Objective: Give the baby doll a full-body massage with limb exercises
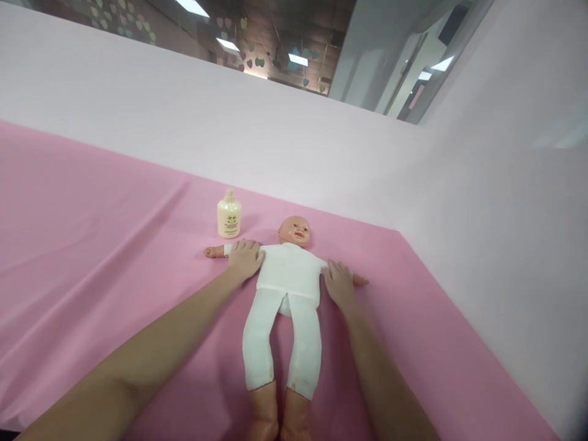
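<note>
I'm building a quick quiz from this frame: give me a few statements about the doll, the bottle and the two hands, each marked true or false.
1. The doll lies face up on the pink cloth. True.
2. The bottle lies on its side. False: it stands upright on the cloth, near the doll's head.
3. The left hand holds the bottle. False: it rests palm down on the doll's arm, apart from the bottle.
4. The right hand rests on the doll's other arm. True.
5. The doll is dressed in pink. False: its top and leggings are white.
</note>
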The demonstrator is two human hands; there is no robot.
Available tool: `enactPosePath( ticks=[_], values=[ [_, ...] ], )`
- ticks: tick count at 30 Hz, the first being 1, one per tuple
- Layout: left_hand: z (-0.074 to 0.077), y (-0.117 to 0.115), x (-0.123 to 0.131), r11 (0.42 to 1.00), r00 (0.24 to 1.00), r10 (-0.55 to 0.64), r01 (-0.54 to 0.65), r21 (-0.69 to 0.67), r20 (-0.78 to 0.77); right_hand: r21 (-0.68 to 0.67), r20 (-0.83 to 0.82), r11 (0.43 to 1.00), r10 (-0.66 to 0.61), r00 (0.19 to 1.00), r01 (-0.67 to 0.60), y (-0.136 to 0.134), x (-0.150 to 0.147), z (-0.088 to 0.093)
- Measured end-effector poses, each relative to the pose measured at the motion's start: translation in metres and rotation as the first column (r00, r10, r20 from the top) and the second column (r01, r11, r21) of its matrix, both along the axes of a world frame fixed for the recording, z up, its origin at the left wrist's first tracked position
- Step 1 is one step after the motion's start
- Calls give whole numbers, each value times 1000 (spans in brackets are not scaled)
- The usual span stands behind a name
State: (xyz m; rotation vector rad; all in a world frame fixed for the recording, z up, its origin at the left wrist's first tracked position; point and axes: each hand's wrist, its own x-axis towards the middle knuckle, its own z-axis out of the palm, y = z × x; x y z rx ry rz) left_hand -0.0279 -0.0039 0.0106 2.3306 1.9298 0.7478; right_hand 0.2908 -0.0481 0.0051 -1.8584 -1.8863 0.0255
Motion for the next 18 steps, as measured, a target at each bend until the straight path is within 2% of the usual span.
enactPosePath(
  ticks=[2,4,7,9,12,14,16,18],
  values=[
    [3,2,-9,997,996,81,-81,-4,-45,30,36,999,-21,999,20,-1,6,2],
    [4,2,-9,993,991,111,-114,-25,-76,19,39,999,-49,998,48,-1,4,6],
    [3,-3,7,999,998,16,-19,-39,-69,-95,-29,994,-64,997,61,1,-17,14],
    [0,-7,20,994,994,-103,102,-44,-29,-186,-108,981,31,994,-51,0,-39,21],
    [-5,-10,33,974,976,-217,218,-63,26,-216,-122,941,238,964,-260,-14,-72,35],
    [-8,-10,34,969,971,-236,238,-66,39,-234,-41,869,438,898,-435,-31,-91,47],
    [-11,-8,31,965,967,-253,255,-59,38,-260,9,750,631,775,-608,-54,-110,57],
    [-13,-6,27,963,964,-261,263,-55,45,-277,22,626,762,647,-729,-80,-129,63]
  ],
)
